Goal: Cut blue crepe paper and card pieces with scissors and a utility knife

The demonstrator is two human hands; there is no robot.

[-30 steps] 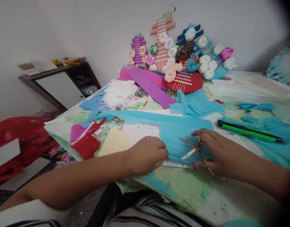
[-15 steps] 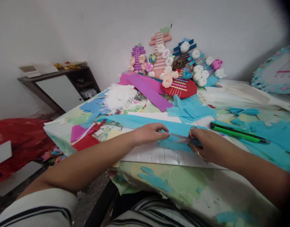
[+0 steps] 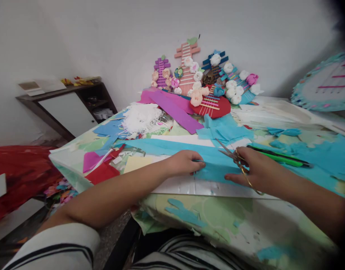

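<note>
The left hand [image 3: 184, 163] has its thumb and fingers drawn together, with a thin sliver of the paper [image 3: 214, 170] showing between the tips; the rest of its grip is turned from view. The right hand [image 3: 258, 168] carries the scissors [image 3: 234, 154], fingers at the gold handles and thumb held well apart from them, so the blades stand parted.

The blue paper lies between the two hands, its long axis running left to right along the near side of the bench [image 3: 217, 210]. From the right hand it lies to the left; from the left hand, to the right, with that hand at it. The blades point left and a little away from the person, above the paper's far part; whether they touch it I cannot tell. The left hand is nearer the pinched edge, and the blade tips are apart from its fingers, farther out on the bench.

Under the paper is a white board [image 3: 175, 185]. Just beyond the right hand lies the green cutter [image 3: 287, 160], partly hidden by it.
</note>
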